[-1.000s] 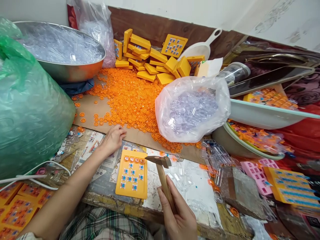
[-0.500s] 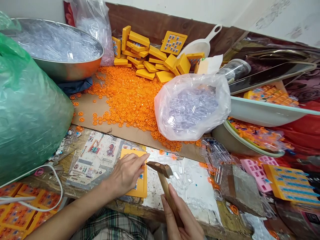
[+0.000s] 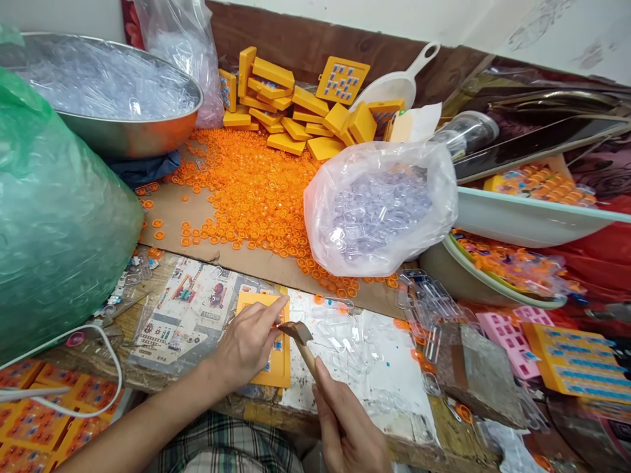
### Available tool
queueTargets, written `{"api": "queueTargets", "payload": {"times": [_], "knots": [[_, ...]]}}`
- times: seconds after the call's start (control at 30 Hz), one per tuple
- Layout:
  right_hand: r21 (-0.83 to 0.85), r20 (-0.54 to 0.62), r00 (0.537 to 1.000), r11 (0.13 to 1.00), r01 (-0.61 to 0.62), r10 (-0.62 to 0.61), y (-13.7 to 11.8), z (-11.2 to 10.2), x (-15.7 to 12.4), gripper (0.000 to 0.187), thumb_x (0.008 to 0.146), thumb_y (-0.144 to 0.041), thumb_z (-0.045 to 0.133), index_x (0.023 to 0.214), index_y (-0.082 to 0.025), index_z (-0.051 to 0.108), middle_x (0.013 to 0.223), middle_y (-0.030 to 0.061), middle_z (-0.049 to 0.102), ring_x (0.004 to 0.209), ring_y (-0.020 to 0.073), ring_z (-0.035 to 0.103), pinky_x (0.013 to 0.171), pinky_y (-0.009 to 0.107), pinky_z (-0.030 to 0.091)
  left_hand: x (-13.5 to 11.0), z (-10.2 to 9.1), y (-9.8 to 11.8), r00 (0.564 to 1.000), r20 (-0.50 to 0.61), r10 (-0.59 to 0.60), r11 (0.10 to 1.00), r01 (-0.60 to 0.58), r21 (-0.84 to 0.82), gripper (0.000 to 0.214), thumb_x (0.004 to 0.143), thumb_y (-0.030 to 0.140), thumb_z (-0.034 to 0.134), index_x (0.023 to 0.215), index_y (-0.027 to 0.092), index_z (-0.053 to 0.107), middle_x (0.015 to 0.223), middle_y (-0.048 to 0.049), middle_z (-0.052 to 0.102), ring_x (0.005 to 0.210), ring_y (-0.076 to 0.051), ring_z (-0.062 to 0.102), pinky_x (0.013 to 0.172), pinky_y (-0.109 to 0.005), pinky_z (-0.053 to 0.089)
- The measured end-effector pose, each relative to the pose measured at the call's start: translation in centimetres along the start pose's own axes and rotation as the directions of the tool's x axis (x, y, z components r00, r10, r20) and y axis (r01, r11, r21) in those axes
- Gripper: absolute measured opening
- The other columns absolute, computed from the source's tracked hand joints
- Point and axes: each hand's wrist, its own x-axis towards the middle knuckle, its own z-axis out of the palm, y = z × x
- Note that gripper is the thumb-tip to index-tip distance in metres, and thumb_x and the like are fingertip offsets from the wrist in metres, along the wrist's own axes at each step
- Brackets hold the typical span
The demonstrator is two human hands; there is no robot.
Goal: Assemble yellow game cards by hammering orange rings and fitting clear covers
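In the head view, the right hand (image 3: 352, 424) is gripping a hammer (image 3: 300, 334) by its handle; the hammer's head is just beside the fingertips of the left hand (image 3: 245, 345). This hand is over the yellow plate (image 3: 282, 372), which lies on the desk (image 3: 444, 430). Whether the left fingers pinch something, I cannot tell.

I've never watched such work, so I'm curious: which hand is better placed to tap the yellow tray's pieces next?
Probably the right hand: it grips the hammer, whose head is close to the left hand, which covers part of the yellow tray.
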Motion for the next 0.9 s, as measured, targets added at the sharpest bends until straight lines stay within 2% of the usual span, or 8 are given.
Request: {"api": "queueTargets", "payload": {"times": [0.1,0.2,0.27,0.43,0.53,0.63,0.77,0.9], "knots": [[0.055,-0.101,0.994,0.998,-0.034,0.039,0.2,0.2,-0.2,0.055,0.089,-0.01,0.052,0.139,-0.03,0.045,0.116,0.0031,0.067,0.099,0.0158,0.067,0.084,0.023,0.055,1.1,-1.2,-0.6,1.0,-0.027,0.012,1.0,-0.013,-0.025,0.048,0.086,0.016,0.055,0.133,0.018,0.045,0.094,-0.0074,0.068,0.086,-0.02,0.064,0.079,-0.035,0.056],[0.102,-0.236,0.961,0.987,-0.12,0.142,0.2,0.3,-0.5,0.054,0.086,-0.01,0.058,0.134,-0.033,0.05,0.124,0.0,0.064,0.104,0.0175,0.066,0.09,0.027,0.054,4.0,-3.1,-2.5,0.993,-0.109,-0.053,0.983,0.071,0.167,0.025,0.089,0.016,0.051,0.112,0.016,0.062,0.102,-0.0096,0.069,0.093,-0.021,0.063,0.085,-0.038,0.053],[0.122,-0.277,0.94,0.978,-0.169,0.197,0.1,0.4,-0.5,0.052,0.085,-0.011,0.06,0.132,-0.032,0.052,0.126,-0.0003,0.063,0.105,0.0188,0.066,0.093,0.03,0.053,6.5,-4.1,-4.2,0.984,-0.118,-0.135,0.94,0.165,0.298,0.023,0.09,0.011,0.045,0.103,0.011,0.065,0.106,-0.0135,0.067,0.101,-0.023,0.06,0.091,-0.041,0.05],[0.137,-0.278,0.938,0.975,-0.173,0.205,0.2,0.8,-0.6,0.049,0.084,-0.012,0.061,0.13,-0.027,0.055,0.126,0.0022,0.064,0.106,0.0209,0.066,0.094,0.033,0.053,10.1,-4.2,-6.6,0.979,-0.001,-0.203,0.913,0.189,0.361,0.018,0.092,0.023,0.053,0.105,0.014,0.062,0.108,-0.009,0.064,0.099,-0.02,0.061,0.088,-0.041,0.051],[0.136,-0.267,0.943,0.976,-0.169,0.2,0.4,0.9,-1.0,0.048,0.084,-0.013,0.062,0.129,-0.027,0.056,0.125,0.0022,0.064,0.106,0.0209,0.066,0.092,0.031,0.055,10.0,-3.9,-6.3,0.969,0.091,-0.228,0.916,0.182,0.358,0.023,0.091,0.032,0.055,0.106,0.015,0.06,0.106,-0.0066,0.063,0.092,-0.018,0.062,0.08,-0.039,0.053],[0.158,-0.259,0.938,0.968,-0.196,0.232,0.7,1.0,-1.3,0.049,0.083,-0.014,0.063,0.129,-0.028,0.056,0.126,0.0022,0.064,0.106,0.0215,0.066,0.094,0.033,0.054,9.5,-3.6,-5.8,0.962,0.157,-0.224,0.931,0.164,0.327,0.019,0.091,0.03,0.056,0.099,0.014,0.062,0.099,-0.0051,0.064,0.086,-0.017,0.063,0.077,-0.037,0.054],[0.186,-0.244,0.936,0.96,-0.209,0.252,0.8,1.3,-1.2,0.048,0.084,-0.014,0.061,0.131,-0.026,0.055,0.128,0.0038,0.062,0.107,0.0232,0.066,0.097,0.036,0.052,9.3,-3.4,-5.6,0.97,0.143,-0.197,0.948,0.151,0.281,0.013,0.088,0.012,0.053,0.087,0.013,0.066,0.093,-0.0079,0.065,0.09,-0.02,0.06,0.082,-0.036,0.05],[0.179,-0.247,0.948,0.971,-0.158,0.199,0.5,1.4,-1.1,0.051,0.084,-0.011,0.061,0.131,-0.029,0.055,0.127,0.0023,0.063,0.107,0.0221,0.066,0.093,0.033,0.054,7.0,-3.8,-3.6,0.98,0.125,-0.154,0.969,0.125,0.212,0.019,0.085,0.009,0.054,0.101,0.012,0.064,0.092,-0.0079,0.065,0.09,-0.02,0.06,0.084,-0.033,0.049]]}}
